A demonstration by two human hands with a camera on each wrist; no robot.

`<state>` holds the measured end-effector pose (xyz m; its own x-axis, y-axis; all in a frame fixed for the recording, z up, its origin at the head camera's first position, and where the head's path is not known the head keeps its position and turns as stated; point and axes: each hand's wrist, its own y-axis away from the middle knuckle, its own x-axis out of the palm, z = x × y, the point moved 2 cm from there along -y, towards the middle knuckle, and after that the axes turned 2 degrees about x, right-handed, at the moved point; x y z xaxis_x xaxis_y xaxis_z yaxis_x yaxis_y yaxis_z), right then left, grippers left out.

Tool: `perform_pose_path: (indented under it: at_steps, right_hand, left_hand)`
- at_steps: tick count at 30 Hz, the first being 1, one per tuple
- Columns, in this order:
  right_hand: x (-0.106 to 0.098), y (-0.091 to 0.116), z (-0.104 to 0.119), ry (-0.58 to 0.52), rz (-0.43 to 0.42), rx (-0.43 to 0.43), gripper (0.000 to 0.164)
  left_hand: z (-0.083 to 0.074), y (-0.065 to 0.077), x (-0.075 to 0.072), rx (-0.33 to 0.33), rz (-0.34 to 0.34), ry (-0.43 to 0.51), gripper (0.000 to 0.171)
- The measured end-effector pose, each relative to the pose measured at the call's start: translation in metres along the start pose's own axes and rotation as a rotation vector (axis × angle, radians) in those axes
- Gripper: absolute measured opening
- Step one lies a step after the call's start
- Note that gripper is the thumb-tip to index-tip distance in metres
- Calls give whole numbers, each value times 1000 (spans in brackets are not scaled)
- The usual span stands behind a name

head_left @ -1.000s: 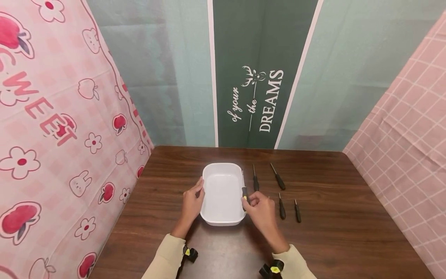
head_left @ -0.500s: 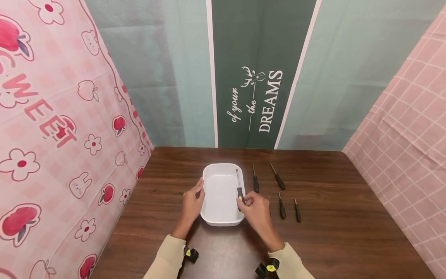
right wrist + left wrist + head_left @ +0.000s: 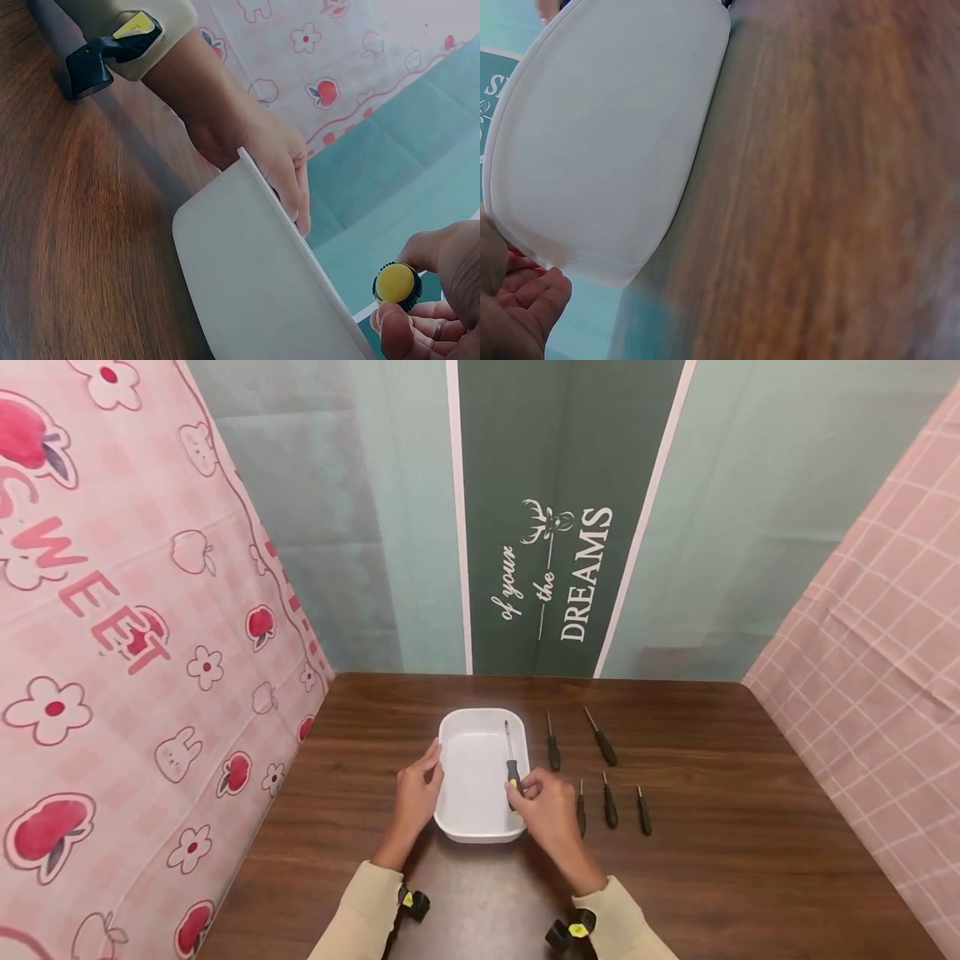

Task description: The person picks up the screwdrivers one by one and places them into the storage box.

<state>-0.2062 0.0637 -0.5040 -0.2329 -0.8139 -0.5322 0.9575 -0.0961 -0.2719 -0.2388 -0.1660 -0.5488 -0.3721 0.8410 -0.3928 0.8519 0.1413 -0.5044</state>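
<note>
In the head view a white rectangular baking dish (image 3: 472,785) sits on the table. My left hand (image 3: 417,787) grips its left wall near the rim; the left wrist view shows those fingers (image 3: 540,296) bent at the wall. My right hand (image 3: 546,803) pinches a screwdriver (image 3: 512,768) by its black handle, between thumb and fingers. Its metal shaft points away from me over the right part of the dish. The yellow end of the handle (image 3: 397,284) faces the right wrist camera, above the dish's rim.
Right of the dish lie several dark-handled screwdrivers: a long one (image 3: 552,743), another angled one (image 3: 602,739), and shorter ones (image 3: 610,802) (image 3: 644,812) nearer me. One more (image 3: 581,810) is partly behind my right hand. Printed cloths (image 3: 352,568) hang behind the brown table (image 3: 712,860).
My right hand has moved left with the screwdriver, from the dish's right rim to over its inside. A short screwdriver by the right wrist has come into view. The left hand stays put.
</note>
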Motion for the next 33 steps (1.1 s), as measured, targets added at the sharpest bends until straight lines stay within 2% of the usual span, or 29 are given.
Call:
perform_pose_path:
  at_steps: [11, 17, 27, 33]
  right_hand:
    - [8, -2, 4, -41, 39, 11, 21]
    - [12, -4, 6, -40, 61, 33, 21]
    - [19, -3, 5, -44, 57, 12, 20]
    - [23, -4, 4, -11, 50, 9, 21]
  left_hand:
    - [5, 1, 1, -24, 7, -5, 33]
    - [5, 0, 1, -2, -1, -6, 33]
    - [5, 1, 2, 7, -10, -8, 32]
    - [3, 1, 2, 1, -5, -1, 33]
